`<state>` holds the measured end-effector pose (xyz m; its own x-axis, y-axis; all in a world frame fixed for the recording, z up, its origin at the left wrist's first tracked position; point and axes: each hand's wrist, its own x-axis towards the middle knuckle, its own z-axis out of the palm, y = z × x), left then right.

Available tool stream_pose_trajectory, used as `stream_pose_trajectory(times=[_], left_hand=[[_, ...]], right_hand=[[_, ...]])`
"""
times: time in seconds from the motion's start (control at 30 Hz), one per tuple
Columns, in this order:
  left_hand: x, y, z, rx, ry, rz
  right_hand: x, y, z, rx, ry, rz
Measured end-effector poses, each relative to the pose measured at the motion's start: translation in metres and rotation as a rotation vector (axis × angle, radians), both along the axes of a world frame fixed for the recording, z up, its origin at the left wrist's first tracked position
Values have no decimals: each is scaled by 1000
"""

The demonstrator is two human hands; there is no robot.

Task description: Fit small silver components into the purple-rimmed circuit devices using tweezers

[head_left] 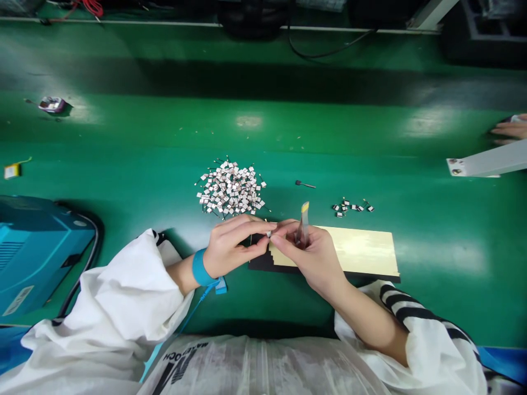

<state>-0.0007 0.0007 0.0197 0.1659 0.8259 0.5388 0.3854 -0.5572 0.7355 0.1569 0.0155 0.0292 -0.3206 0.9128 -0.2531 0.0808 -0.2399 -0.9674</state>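
Between the fingertips of my left hand (233,244) and my right hand (315,252) is a small white part (269,233), pinched by the left fingers and touched by the right ones. Tweezers with a yellow end (304,219) stick up from my right hand, held in its curled fingers. Under the hands lies a black board with a pale yellow sheet (364,249) on it. Beyond my left hand is a pile of small white parts with dark leads (233,189). Several similar parts (353,207) lie beyond the yellow sheet.
A blue machine (37,252) with a black cable stands at the left. A dark brush-like piece (305,184) lies beyond the hands. At the right are a white metal bracket (486,162) and another person's hand (510,129). A small purple-rimmed object (52,105) sits far left.
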Motion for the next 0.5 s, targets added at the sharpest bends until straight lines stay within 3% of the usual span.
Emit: stream_pose_trajectory(times=[0.23,0.37,0.5], left_hand=[[0,0,0,-10,18,-23],[-1,0,-1,-50,-28,-9],[0,-3,-2,-91,-27,20]], right_hand=[[-6,-2,-1,-38,54,-65],[-1,3,-1,-108,188,-52],[2,6,0,-120,157,-1]])
